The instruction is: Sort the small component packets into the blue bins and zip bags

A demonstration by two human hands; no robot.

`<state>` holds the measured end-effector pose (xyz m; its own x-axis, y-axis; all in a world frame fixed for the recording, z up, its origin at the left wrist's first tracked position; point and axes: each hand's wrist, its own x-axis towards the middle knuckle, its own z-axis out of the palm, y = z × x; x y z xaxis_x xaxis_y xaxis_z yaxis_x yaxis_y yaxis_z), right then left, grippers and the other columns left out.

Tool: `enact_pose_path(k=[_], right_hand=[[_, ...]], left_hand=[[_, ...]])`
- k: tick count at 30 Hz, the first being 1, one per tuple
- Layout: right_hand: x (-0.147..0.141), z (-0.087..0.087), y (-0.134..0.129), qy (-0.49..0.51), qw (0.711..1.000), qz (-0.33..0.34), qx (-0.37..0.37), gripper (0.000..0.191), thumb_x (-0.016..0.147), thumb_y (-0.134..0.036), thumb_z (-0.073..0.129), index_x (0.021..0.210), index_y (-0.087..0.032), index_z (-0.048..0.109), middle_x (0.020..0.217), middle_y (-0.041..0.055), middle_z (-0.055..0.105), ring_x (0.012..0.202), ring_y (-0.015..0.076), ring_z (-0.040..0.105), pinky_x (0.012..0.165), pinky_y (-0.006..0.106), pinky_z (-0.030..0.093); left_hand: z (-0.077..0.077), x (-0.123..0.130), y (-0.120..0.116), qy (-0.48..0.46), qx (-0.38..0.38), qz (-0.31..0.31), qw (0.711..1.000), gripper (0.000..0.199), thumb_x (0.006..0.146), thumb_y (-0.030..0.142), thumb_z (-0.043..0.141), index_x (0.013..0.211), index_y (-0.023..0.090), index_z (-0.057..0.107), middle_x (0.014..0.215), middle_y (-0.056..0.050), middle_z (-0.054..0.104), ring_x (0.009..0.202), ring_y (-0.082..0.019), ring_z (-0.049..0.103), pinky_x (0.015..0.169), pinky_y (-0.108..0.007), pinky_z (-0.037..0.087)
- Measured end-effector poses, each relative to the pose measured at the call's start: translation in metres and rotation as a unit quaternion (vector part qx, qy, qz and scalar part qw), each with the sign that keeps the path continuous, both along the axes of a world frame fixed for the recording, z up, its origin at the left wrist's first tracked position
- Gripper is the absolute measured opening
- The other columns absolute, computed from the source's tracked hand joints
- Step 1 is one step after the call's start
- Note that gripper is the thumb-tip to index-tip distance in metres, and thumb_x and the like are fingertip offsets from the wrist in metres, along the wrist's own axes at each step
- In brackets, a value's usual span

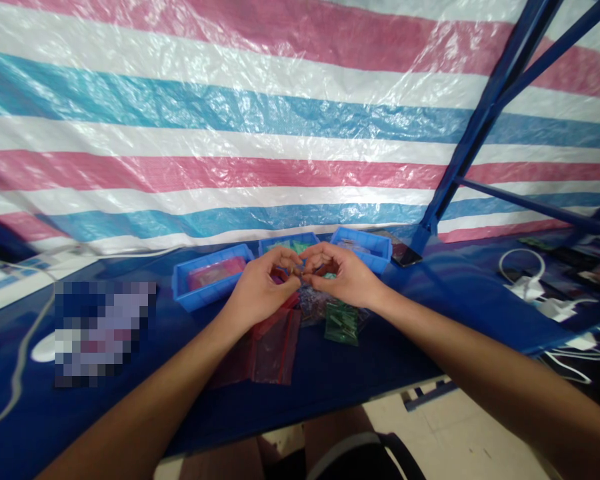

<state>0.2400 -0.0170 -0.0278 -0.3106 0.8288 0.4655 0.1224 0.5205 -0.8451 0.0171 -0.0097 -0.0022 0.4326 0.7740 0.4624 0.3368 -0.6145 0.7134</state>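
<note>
My left hand (263, 287) and my right hand (353, 273) meet above the blue table, thumbs and fingers closed in pinches. Between the fingertips is a small brownish thing (297, 271), too small and blurred to name. Below them lie red plastic zip bags (275, 350), flat and overlapping. A green plastic bag (341, 323) with small slim pieces inside rests under my right wrist. Partly hidden behind the hands is a heap of small clear-looking packets (314, 303).
Three blue bins stand along the back: the left bin (185, 293) holds red bags, the middle bin (265, 244) green ones, the right bin (384, 257) clear-looking packets. A dark phone (405, 255) lies beyond. White chargers and cables (527, 287) are at right; a pixelated item (103, 333) lies left.
</note>
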Motion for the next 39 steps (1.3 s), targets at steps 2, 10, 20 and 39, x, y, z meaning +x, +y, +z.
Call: enact_pose_path(k=[2,10,20,39], right_hand=[[0.0,-0.001,0.001,0.004,1.0,-0.002,-0.001,0.038,0.086,-0.024,0.08,0.123,-0.023,0.071,0.099,0.0003,0.077,0.091,0.0183,0.075,0.086,0.033,0.061],[-0.001,-0.003,0.002,0.033,0.999,0.004,-0.032,0.039,0.088,-0.032,0.083,0.124,-0.023,0.07,0.1,0.0015,0.075,0.09,0.0181,0.073,0.084,0.032,0.058],[-0.007,0.001,0.0,0.076,0.995,0.03,-0.058,0.034,0.081,-0.024,0.08,0.111,-0.023,0.066,0.084,-0.0058,0.062,0.075,0.0128,0.06,0.074,0.028,0.048],[0.005,0.013,0.003,0.225,0.957,0.02,-0.18,0.053,0.068,-0.039,0.104,0.109,-0.022,0.074,0.11,0.0028,0.081,0.076,0.0146,0.074,0.076,0.033,0.066]], left_hand=[[-0.001,-0.001,0.0,-0.005,-0.01,-0.005,1.0,0.023,0.087,0.02,0.069,0.109,0.021,0.073,0.103,-0.005,0.081,0.097,-0.025,0.078,0.09,-0.037,0.058],[-0.002,-0.004,0.004,-0.032,-0.037,-0.02,0.999,0.03,0.097,0.05,0.08,0.103,0.021,0.081,0.108,-0.009,0.085,0.101,-0.028,0.081,0.095,-0.04,0.062],[0.001,-0.002,0.003,-0.033,-0.06,-0.045,0.997,0.034,0.096,0.053,0.082,0.11,0.023,0.086,0.114,-0.009,0.086,0.104,-0.029,0.08,0.098,-0.041,0.062],[0.007,-0.01,0.002,0.019,0.05,-0.03,0.998,0.032,0.103,0.049,0.072,0.124,0.025,0.079,0.122,-0.009,0.08,0.111,-0.027,0.076,0.096,-0.039,0.062]])
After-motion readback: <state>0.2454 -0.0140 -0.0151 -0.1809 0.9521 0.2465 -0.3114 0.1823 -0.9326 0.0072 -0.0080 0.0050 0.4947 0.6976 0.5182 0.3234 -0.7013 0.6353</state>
